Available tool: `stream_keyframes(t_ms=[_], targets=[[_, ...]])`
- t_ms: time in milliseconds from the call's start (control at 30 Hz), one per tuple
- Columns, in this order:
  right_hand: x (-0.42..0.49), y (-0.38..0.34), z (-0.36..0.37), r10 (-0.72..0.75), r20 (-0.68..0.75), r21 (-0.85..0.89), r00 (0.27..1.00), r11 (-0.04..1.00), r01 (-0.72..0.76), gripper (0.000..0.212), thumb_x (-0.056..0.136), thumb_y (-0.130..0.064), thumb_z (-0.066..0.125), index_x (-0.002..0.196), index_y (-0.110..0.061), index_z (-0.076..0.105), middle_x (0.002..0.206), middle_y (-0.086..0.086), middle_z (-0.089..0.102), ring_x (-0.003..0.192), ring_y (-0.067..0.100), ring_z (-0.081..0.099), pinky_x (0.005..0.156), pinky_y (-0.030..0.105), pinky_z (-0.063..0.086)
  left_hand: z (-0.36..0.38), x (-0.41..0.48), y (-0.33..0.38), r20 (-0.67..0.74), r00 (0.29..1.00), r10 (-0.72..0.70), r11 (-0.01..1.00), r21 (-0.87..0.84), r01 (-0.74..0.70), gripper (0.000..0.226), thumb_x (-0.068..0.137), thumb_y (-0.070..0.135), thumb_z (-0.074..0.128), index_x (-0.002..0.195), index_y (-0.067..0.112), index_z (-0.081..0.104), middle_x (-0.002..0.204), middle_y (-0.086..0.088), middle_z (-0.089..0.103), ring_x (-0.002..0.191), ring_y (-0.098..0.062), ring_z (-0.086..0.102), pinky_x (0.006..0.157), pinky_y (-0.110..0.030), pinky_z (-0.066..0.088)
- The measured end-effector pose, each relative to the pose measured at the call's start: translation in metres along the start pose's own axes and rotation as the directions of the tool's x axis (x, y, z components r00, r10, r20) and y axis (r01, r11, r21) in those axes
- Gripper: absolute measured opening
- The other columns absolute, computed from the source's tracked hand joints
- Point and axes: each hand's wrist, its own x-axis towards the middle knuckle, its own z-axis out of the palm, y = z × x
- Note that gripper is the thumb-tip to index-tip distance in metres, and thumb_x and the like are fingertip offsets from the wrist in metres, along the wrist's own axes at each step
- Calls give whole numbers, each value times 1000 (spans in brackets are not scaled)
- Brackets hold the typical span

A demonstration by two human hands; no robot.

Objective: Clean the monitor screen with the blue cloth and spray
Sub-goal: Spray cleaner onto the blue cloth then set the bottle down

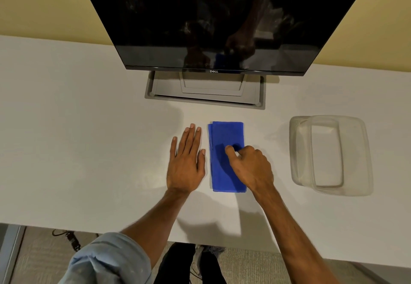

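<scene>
Pinching folded rectangular blue cloth (225,134), right hand (252,167)

Monitor screen (211,12) glossy, smudged; blue cloth (224,137) soft, nappy; tub (329,154) clear plastic; desk (89,128) matt, smooth

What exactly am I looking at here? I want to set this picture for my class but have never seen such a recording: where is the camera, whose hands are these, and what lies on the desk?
There is no machine here: a person wears one camera on the head, looking forward and down, so you see their own two bare hands. The left hand lies flat and open on the white table. The right hand has its fingers curled on a folded blue cloth, apparently pinching it. Behind stands a dark monitor on its grey stand. To the right sits a clear plastic container. No spray bottle shows in this picture.
</scene>
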Motion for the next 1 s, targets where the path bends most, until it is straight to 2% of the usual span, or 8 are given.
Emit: stream_keyframes(t_ms=[200,267,367,433,500,633,800,1000], targets=[[-3,5,-19,101,-2,117,995,988,-100,76,88,-93,39,66,-21,46,56,-7,48,53,12,50,57,28,40,-1,1,0,32,999,-15,1000,15,15,67,117,43,23,179,21,9,187,1,2,174,-19,4,139,-55,16],[-5,7,-27,65,11,237,998,969,-66,79,96,-86,40,75,-13,59,67,4,61,65,21,61,66,41,56,-2,1,0,40,999,-17,999,27,16,67,117,44,21,179,21,8,187,1,1,174,-19,3,139,-55,16],[-8,11,-37,-1,-18,431,1000,902,9,68,102,-61,37,124,-2,63,103,7,69,95,19,69,91,49,62,-1,1,0,49,999,-13,999,35,12,68,117,45,20,179,21,6,187,1,-1,174,-20,2,139,-55,16],[-8,13,-41,-53,-120,499,991,860,107,47,107,-46,37,127,-8,56,107,-3,63,92,0,64,84,27,54,-1,2,-1,49,999,-10,999,41,8,68,117,45,19,179,21,5,187,1,-2,174,-20,1,139,-55,15],[-7,19,-42,-81,-246,505,966,840,200,30,116,-30,44,136,-9,51,115,-1,61,96,-4,61,84,18,50,0,2,-1,43,999,-8,999,38,6,67,117,44,20,179,21,5,187,2,-1,174,-20,1,140,-55,15],[-7,33,-45,-62,-471,479,880,820,313,19,117,-27,51,132,-16,51,111,0,65,100,9,67,87,33,59,2,0,1,35,999,-7,999,35,5,67,118,43,21,179,21,5,187,2,-1,174,-19,1,140,-54,15],[-10,38,-39,57,-502,569,863,773,280,28,116,-25,53,142,-15,51,134,4,65,126,23,66,109,48,59,3,0,0,36,999,-12,998,55,10,68,118,46,18,179,22,4,187,3,-3,174,-19,1,140,-53,14],[-7,43,-31,143,-506,598,851,769,226,31,116,-21,54,146,-15,51,137,-13,62,131,1,61,118,43,53,3,0,1,40,999,-10,998,62,7,68,117,49,11,179,22,2,187,3,-4,174,-20,1,140,-54,14]])
